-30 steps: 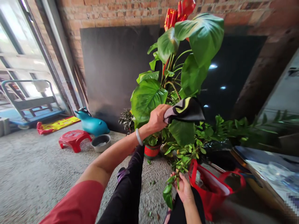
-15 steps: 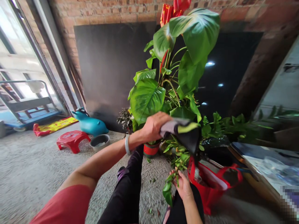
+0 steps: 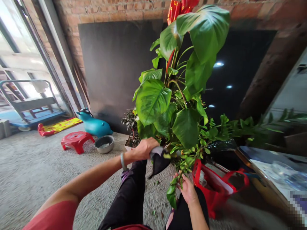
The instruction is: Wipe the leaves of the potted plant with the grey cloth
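Observation:
My left hand (image 3: 147, 148), with a pale bracelet on its wrist, is closed around a bunched grey and black cloth (image 3: 160, 163) that has a yellow-green patch. The cloth hangs in front of the lower leaves of a tall potted plant (image 3: 153, 99) with broad green leaves. Lower and to the right, my right hand (image 3: 188, 189) has its fingers wrapped round a leafy stem (image 3: 177, 183). This stem hangs down from a small-leaved plant (image 3: 189, 156) beside the big one. Cloth and stem are apart.
A red bag (image 3: 212, 191) stands right of my right hand, by a table (image 3: 263, 169) with clear plastic on it. At left are a red stool (image 3: 78, 140), a metal bowl (image 3: 104, 144), a blue animal toy (image 3: 96, 123) and a trolley (image 3: 31, 108). Leaf bits lie on the floor.
My left hand has swung left and down with the cloth, uncovering a broad leaf of the tall plant. My right hand keeps its hold on the stem in nearly the same place.

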{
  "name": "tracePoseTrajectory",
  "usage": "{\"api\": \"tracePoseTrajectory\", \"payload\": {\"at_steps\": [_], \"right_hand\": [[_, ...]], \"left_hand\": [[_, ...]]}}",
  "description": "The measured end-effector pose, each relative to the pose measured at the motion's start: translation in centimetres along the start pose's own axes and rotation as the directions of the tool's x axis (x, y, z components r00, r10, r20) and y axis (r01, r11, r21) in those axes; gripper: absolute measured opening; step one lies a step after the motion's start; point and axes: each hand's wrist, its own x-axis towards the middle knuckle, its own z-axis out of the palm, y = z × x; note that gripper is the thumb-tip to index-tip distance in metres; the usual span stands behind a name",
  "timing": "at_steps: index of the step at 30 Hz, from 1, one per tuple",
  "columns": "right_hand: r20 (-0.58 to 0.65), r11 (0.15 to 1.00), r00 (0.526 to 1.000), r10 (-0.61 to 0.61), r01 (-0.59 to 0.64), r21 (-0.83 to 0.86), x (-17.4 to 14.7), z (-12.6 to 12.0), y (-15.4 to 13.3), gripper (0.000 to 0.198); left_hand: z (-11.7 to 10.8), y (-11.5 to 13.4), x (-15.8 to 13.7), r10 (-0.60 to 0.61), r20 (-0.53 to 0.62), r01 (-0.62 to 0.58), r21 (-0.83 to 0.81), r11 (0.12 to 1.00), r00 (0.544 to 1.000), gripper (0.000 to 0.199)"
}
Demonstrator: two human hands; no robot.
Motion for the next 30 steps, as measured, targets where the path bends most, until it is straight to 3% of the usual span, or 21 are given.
{"api": "tracePoseTrajectory", "payload": {"at_steps": [2, 4, 5, 6, 8, 10, 13, 15, 18, 20, 21, 23, 25, 26, 27, 30], "right_hand": [[-0.008, 1.0, 1.0, -0.009, 0.009, -0.007, 0.3, 0.0, 0.2, 0.039], [-0.011, 1.0, 1.0, -0.018, 0.017, -0.012, 0.5, 0.1, 0.4, 0.037], [-0.011, 1.0, 1.0, -0.022, 0.021, -0.013, 0.6, 0.1, 0.5, 0.037], [-0.008, 1.0, 1.0, -0.023, 0.022, -0.014, 0.6, 0.2, 0.6, 0.036], [0.005, 0.999, 1.0, -0.029, 0.029, -0.018, 0.6, 0.2, 0.6, 0.034], [0.019, 0.999, 0.999, -0.032, 0.032, -0.023, 0.5, 0.1, 0.6, 0.035], [0.008, 0.999, 1.0, -0.015, 0.015, -0.029, 0.3, 0.0, 0.5, 0.042], [-0.004, 1.0, 1.0, 0.005, -0.005, -0.028, 0.2, 0.1, 0.3, 0.044], [-0.013, 1.0, 1.0, 0.018, -0.018, -0.001, -0.1, 0.5, 0.0, 0.046], [-0.024, 1.0, 1.0, 0.017, -0.016, 0.026, -0.2, 0.8, -0.1, 0.047], [-0.028, 0.999, 1.0, 0.015, -0.014, 0.038, -0.2, 1.0, -0.1, 0.047], [-0.023, 0.999, 1.0, 0.013, -0.012, 0.049, -0.3, 1.1, 0.0, 0.047], [-0.012, 0.999, 1.0, 0.006, -0.005, 0.052, -0.5, 1.3, 0.2, 0.047], [-0.009, 0.999, 1.0, 0.001, -0.001, 0.051, -0.6, 1.4, 0.3, 0.046], [-0.008, 0.999, 1.0, -0.004, 0.005, 0.05, -0.8, 1.6, 0.5, 0.045], [-0.015, 0.999, 0.999, -0.032, 0.033, 0.024, -1.6, 2.8, 0.9, 0.044]], "left_hand": [[-3.0, -0.7, 2.2, 0.071, -0.207, -0.065, 0.038, 0.997, 0.976, 0.026], [-4.7, -2.3, 4.7, 0.034, -0.371, 0.007, 0.108, 0.994, 0.928, 0.027], [-4.8, -3.2, 5.6, -0.021, -0.395, 0.083, 0.141, 0.987, 0.918, 0.026], [-4.4, -4.2, 6.0, -0.097, -0.371, 0.172, 0.174, 0.97, 0.924, 0.025], [-2.3, -5.9, 5.4, -0.293, -0.196, 0.336, 0.246, 0.909, 0.936, 0.029], [0.6, -6.7, 3.0, -0.452, 0.049, 0.418, 0.302, 0.856, 0.891, 0.034], [3.6, -5.9, -1.3, -0.464, 0.282, 0.409, 0.232, 0.882, 0.84, 0.039], [3.8, -4.6, -2.9, -0.353, 0.311, 0.338, 0.106, 0.935, 0.882, 0.042], [1.8, -3.1, -2.1, -0.195, 0.119, 0.201, -0.04, 0.979, 0.974, 0.04], [0.0, -3.4, 0.0, -0.225, -0.1, 0.221, -0.047, 0.974, 0.969, 0.036], [-0.6, -3.9, 1.1, -0.291, -0.207, 0.288, -0.041, 0.957, 0.934, 0.035], [-1.0, -5.3, 2.9, -0.498, -0.363, 0.513, -0.06, 0.856, 0.788, 0.032], [0.0, -6.1, 3.3, -0.683, -0.376, 0.702, -0.109, 0.704, 0.626, 0.026], [1.1, -6.0, 2.9, -0.732, -0.326, 0.741, -0.121, 0.66, 0.599, 0.022], [2.4, -5.5, 2.1, -0.744, -0.244, 0.742, -0.122, 0.66, 0.622, 0.02], [6.8, -2.0, -1.4, -0.586, 0.075, 0.59, -0.155, 0.792, 0.807, 0.021]]}}
